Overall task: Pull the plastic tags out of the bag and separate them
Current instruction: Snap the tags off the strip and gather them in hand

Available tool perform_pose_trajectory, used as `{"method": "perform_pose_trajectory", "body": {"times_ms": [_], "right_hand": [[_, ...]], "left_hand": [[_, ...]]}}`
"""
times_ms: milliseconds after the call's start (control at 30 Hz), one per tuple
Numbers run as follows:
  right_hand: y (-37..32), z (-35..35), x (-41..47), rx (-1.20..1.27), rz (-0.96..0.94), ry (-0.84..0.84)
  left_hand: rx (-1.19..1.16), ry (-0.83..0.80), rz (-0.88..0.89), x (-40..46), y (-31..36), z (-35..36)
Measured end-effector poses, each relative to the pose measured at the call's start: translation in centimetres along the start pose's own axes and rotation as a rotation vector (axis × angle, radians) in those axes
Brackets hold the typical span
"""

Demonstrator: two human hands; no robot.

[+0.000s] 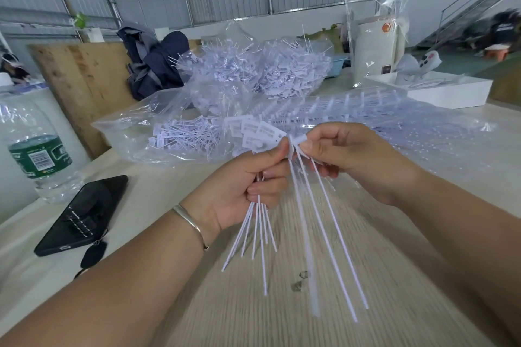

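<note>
My left hand grips a fanned bunch of white plastic tags; their flat heads stick up above my fingers and their thin tails hang down below my palm. My right hand pinches the top end of a few more tags, whose long tails hang toward the table. Both hands meet at the tags' heads above the table. Behind them lies an open clear bag with more tags inside. A big heap of loose tags sits in clear plastic farther back.
A black phone with a key fob lies at the left, beside a water bottle. A white tray and a white appliance in plastic wrap stand at the back right. A dark backpack leans against a wooden board.
</note>
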State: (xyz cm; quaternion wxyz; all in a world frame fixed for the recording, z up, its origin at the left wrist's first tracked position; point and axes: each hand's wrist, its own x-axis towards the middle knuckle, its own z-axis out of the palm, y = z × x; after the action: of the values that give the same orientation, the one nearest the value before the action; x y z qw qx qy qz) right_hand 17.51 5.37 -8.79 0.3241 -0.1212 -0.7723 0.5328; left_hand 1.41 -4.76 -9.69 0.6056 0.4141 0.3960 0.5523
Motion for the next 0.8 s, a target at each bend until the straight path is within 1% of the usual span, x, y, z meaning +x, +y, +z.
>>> {"method": "perform_pose_trajectory", "body": {"times_ms": [100, 200, 333, 500, 667, 800], "right_hand": [[0.0, -0.4, 0.2, 0.02, -0.017, 0.067], [0.2, -0.7, 0.3, 0.007, -0.027, 0.082], [0.4, -0.6, 0.3, -0.039, -0.029, 0.083], [-0.1, -0.5, 0.3, -0.054, -0.039, 0.097], [-0.5, -0.7, 0.2, -0.031, 0.011, 0.094], [-0.9, -0.4, 0.2, -0.024, 0.025, 0.094]], "left_hand": [[-0.015, 0.042, 0.027, 0.1, 0.1, 0.1], [0.014, 0.108, 0.016, 0.1, 0.2, 0.2], [0.079, 0.064, -0.003, 0.0, 0.3, 0.1], [0.118, 0.097, -0.011, -0.1, 0.5, 0.2], [0.258, 0.122, -0.002, -0.3, 0.7, 0.4], [0.426, 0.084, -0.052, -0.6, 1.0, 0.5]]}}
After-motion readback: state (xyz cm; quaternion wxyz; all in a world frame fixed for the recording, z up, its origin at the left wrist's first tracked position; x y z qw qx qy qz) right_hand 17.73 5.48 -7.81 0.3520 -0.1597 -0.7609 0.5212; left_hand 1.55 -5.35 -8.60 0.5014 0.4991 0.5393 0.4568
